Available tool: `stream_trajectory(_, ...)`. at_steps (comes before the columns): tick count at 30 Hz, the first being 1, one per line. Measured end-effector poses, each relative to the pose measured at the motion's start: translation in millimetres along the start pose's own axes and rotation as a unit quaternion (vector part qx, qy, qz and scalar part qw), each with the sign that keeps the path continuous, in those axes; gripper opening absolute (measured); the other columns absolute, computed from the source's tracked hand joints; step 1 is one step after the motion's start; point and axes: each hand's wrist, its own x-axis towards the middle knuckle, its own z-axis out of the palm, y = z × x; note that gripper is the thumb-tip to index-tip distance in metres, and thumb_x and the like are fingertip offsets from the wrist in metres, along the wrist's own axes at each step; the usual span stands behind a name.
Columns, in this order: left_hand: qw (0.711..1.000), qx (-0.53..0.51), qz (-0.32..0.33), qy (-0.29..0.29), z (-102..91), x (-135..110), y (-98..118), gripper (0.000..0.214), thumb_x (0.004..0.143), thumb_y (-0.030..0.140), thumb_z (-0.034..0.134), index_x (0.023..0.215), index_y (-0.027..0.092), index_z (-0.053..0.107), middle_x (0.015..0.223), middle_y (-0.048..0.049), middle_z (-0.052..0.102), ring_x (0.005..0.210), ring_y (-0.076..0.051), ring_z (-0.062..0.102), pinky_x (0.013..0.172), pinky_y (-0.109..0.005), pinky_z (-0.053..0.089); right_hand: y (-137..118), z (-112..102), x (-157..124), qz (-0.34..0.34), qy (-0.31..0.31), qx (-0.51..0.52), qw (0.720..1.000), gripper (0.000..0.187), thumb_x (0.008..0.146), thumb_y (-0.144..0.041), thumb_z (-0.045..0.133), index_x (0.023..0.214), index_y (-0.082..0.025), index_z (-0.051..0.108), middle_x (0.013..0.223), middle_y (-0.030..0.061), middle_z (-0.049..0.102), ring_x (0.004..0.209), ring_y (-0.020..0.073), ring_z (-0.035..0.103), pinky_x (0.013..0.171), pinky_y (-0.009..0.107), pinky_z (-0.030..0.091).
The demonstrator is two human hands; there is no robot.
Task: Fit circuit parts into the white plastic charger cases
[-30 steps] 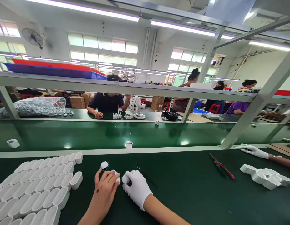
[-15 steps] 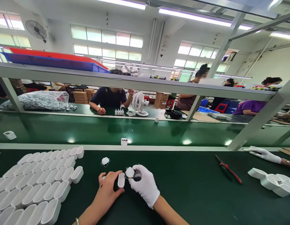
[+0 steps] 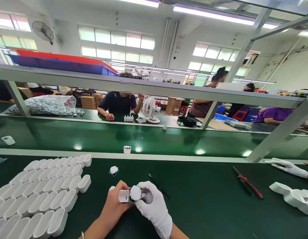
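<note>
My bare left hand (image 3: 115,200) grips a small white plastic casing (image 3: 123,196), turned on its side so that a slot shows in its wall. In its white glove, my right hand (image 3: 155,207) pinches a small circuit board (image 3: 131,195) with a round white part (image 3: 136,193) on top. The board's edge meets the casing's open end; how far it sits inside cannot be made out. Behind my right hand lies a thin black tool like tweezers (image 3: 160,187). A second circuit board (image 3: 114,171) with a round white part rests beyond my left hand.
Rows of white oval casings (image 3: 39,202) cover the table's left side. Red-handled pliers (image 3: 248,182) and more white casings (image 3: 297,197) lie to the right, near a co-worker's gloved hand (image 3: 288,167). A green conveyor belt (image 3: 168,141) carries a few white units behind a pale rail.
The casing has turned from upright to sideways and now meets the circuit board. My hands have come together. The black tool, hidden before, shows behind my right hand.
</note>
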Motion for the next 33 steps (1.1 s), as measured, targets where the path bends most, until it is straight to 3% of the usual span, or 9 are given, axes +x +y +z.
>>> stream_trajectory(2,0.999,0.035,0.020,0.015,-0.1,-1.9,-1.2,0.028,0.072,0.017,0.054,0.100,0.022,0.051,0.077,0.0019,0.063,0.068,-0.015,0.062,0.067,-0.027,0.050,-1.5,2.4,-2.8,-0.027,0.005,-0.024,0.999,0.028,0.058,-0.012,0.071,0.083,-0.021,0.061,0.085,0.0041,0.065,0.077,0.0194,0.065,0.075,0.031,0.056)
stream_trajectory(5,0.994,0.063,0.084,0.027,0.4,-5.1,-3.9,0.053,0.083,0.013,0.038,0.135,0.022,0.031,0.105,-0.0052,0.062,0.094,-0.015,0.061,0.089,-0.031,0.047,-1.7,3.5,-3.3,-0.062,0.027,-0.052,0.996,0.023,0.065,-0.018,0.072,0.086,-0.020,0.063,0.087,0.0056,0.065,0.077,0.0193,0.065,0.075,0.031,0.057)
stream_trajectory(8,0.990,0.085,0.108,0.023,1.8,-6.6,-8.3,0.060,0.087,0.011,0.031,0.144,0.022,0.015,0.122,-0.0101,0.056,0.114,-0.017,0.053,0.098,-0.034,0.043,-1.1,1.5,-1.8,-0.091,0.063,-0.061,0.992,0.021,0.068,-0.023,0.073,0.087,-0.021,0.066,0.090,0.0066,0.064,0.079,0.0196,0.064,0.074,0.031,0.058)
stream_trajectory(11,0.987,0.093,0.128,0.035,1.5,-5.1,-11.9,0.053,0.087,0.016,0.039,0.139,0.023,0.031,0.115,-0.0088,0.061,0.108,-0.019,0.059,0.093,-0.033,0.048,-1.3,-0.9,-2.0,-0.101,0.069,-0.059,0.991,0.023,0.066,-0.025,0.077,0.087,-0.021,0.068,0.092,0.0073,0.064,0.082,0.0205,0.064,0.074,0.030,0.058)
stream_trajectory(14,0.974,0.118,0.178,0.071,-1.5,-4.2,-10.4,0.035,0.086,0.019,0.048,0.120,0.022,0.053,0.104,-0.0076,0.064,0.094,-0.018,0.064,0.082,-0.028,0.053,0.1,-0.9,-4.1,-0.070,0.053,-0.018,0.996,0.028,0.063,-0.027,0.080,0.088,-0.021,0.069,0.091,0.0073,0.066,0.082,0.0215,0.066,0.076,0.032,0.058)
stream_trajectory(19,0.929,0.233,0.239,0.161,-7.8,-8.1,0.3,0.033,0.081,0.016,0.047,0.112,0.018,0.058,0.086,-0.0064,0.056,0.073,-0.017,0.059,0.061,-0.025,0.051,6.3,3.1,-10.6,-0.020,0.013,0.044,0.999,0.041,0.056,-0.028,0.084,0.092,-0.018,0.067,0.092,0.0084,0.068,0.085,0.0248,0.067,0.077,0.034,0.058)
stream_trajectory(24,0.908,0.258,0.279,0.175,-9.0,-7.5,4.7,0.023,0.081,0.010,0.044,0.098,0.018,0.057,0.090,-0.0071,0.050,0.075,-0.017,0.055,0.060,-0.026,0.047,0.2,7.7,-18.8,-0.146,-0.010,-0.042,0.988,0.032,0.065,-0.014,0.072,0.095,-0.021,0.067,0.095,0.0069,0.066,0.082,0.0200,0.067,0.069,0.025,0.059)
stream_trajectory(29,0.899,0.266,0.301,0.174,-7.7,-6.6,4.1,0.019,0.086,0.010,0.041,0.095,0.018,0.056,0.090,-0.0067,0.048,0.077,-0.017,0.052,0.063,-0.027,0.045,-13.5,9.9,-21.6,-0.317,-0.026,-0.186,0.930,0.042,0.066,-0.004,0.062,0.102,-0.025,0.065,0.096,0.0063,0.066,0.079,0.0179,0.066,0.066,0.023,0.058)
stream_trajectory(33,0.892,0.274,0.314,0.178,-7.3,-7.3,6.3,0.018,0.089,0.011,0.041,0.098,0.016,0.056,0.091,-0.0072,0.048,0.080,-0.017,0.051,0.067,-0.028,0.044,-23.7,10.1,-21.1,-0.346,-0.018,-0.255,0.903,0.043,0.066,-0.002,0.057,0.102,-0.024,0.065,0.092,0.0056,0.067,0.075,0.0166,0.066,0.066,0.023,0.057)
